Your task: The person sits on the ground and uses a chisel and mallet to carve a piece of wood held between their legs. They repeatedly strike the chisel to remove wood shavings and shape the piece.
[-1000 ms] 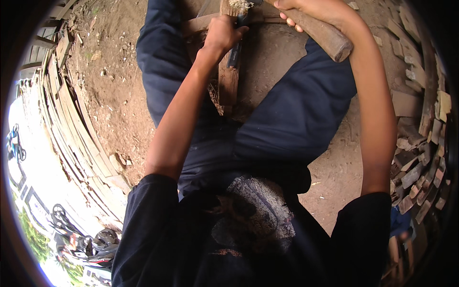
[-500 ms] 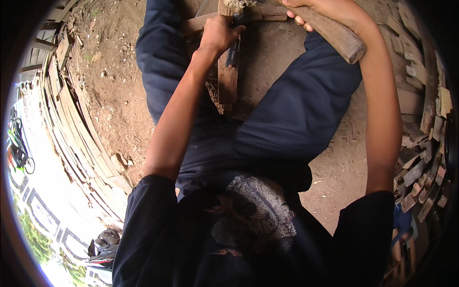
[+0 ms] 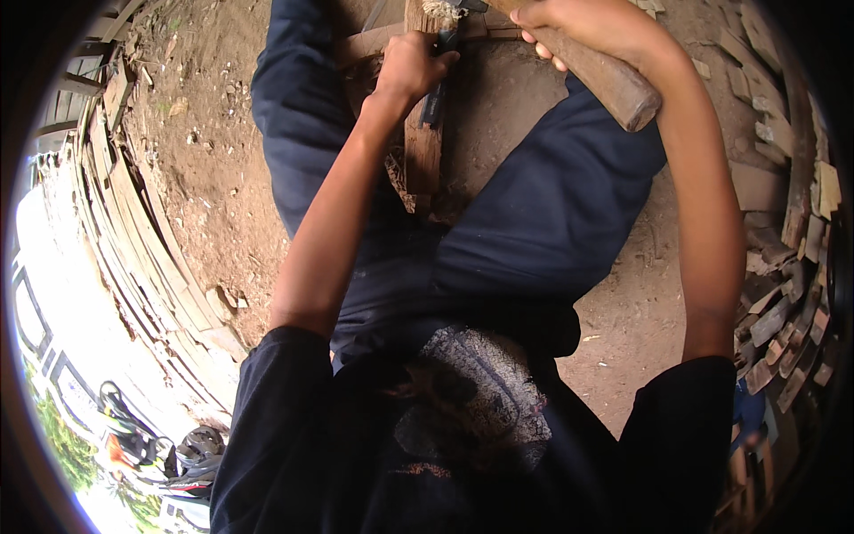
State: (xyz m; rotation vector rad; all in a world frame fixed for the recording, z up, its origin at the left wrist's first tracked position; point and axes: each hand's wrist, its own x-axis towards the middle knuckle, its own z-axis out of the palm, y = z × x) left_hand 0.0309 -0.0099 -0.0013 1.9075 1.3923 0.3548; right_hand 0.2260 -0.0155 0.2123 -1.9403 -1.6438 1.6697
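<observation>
My left hand [image 3: 411,68] is closed around a narrow black bar-shaped tool [image 3: 431,109] that lies along an upright-looking wooden beam [image 3: 422,160] between my legs. What the fingers wrap is partly hidden. My right hand [image 3: 569,25] grips a thick wooden tool handle [image 3: 614,87] that slants from upper left to lower right. At its upper end a bit of dark metal head [image 3: 476,5] shows, cut off by the picture's top edge. Beside that head is a pale, frayed tuft [image 3: 442,11] at the top of the beam.
A wooden crosspiece [image 3: 369,44] passes behind the beam. Dirt ground [image 3: 205,178] surrounds my legs. Long planks [image 3: 151,240] lie at left, and stacked wood pieces [image 3: 774,320] line the right. A motorbike [image 3: 133,436] shows in bright light at lower left.
My right hand and the wooden handle have shifted left and slightly down, bringing the dark head beside the tuft. The left hand barely moves. At far left, a motorbike is lower in the picture.
</observation>
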